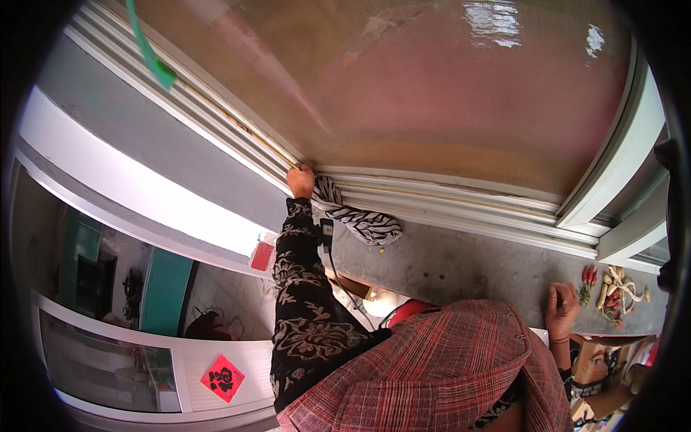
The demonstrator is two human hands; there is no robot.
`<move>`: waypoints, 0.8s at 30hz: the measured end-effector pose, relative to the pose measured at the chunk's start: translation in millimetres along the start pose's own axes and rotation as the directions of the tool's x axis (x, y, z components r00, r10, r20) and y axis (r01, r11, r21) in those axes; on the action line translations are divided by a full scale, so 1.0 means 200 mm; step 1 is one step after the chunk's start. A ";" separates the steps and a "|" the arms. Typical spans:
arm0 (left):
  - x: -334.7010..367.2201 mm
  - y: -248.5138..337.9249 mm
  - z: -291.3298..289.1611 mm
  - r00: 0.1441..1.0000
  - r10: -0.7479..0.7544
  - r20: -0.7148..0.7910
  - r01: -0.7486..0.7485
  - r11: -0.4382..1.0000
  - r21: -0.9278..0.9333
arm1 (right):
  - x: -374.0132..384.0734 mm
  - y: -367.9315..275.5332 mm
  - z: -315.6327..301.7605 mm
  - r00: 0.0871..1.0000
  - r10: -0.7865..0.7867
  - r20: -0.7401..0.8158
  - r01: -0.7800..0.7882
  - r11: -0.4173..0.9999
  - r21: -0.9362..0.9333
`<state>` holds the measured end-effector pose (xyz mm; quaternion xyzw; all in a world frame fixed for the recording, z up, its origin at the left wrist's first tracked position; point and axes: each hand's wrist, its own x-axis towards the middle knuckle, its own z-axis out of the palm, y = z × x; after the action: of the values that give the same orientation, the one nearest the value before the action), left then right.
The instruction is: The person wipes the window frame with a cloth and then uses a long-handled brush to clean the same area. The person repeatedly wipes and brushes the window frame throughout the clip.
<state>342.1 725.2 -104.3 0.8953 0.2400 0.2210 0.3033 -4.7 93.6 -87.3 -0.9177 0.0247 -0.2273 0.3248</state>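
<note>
My left hand (301, 183) is closed at the corner of the white window track (245, 133), in a black sleeve with a pale floral pattern. A twisted black-and-white striped cloth (367, 225) runs from beside that fist along the grey sill; its gripped end is hidden. My right hand (561, 309) is curled into a loose fist over the sill's right part, with nothing visible in it. Near it lie small red chili peppers (589, 278) and pale, stringy dried roots or pods (617, 288). A dark device with a cable (327, 227) shows by my left forearm.
A large mesh screen window (461, 108) stands beyond the track, its white frame (622, 155) at the right. A green strip (150, 54) hangs at the upper left. Below the grey sill (461, 266) are a red paper diamond (222, 378) on a white panel and a cardboard box (589, 360).
</note>
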 end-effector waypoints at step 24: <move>-0.39 0.41 0.04 0.963 0.148 0.226 -0.049 0.918 -0.393 | 0.01 -0.01 0.00 1.000 -0.011 -0.017 0.012 0.995 0.098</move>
<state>309.0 620.5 -75.4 0.8501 0.1062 0.1638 0.4891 -3.1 95.3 -84.8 -0.8988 0.0109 -0.2377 0.3681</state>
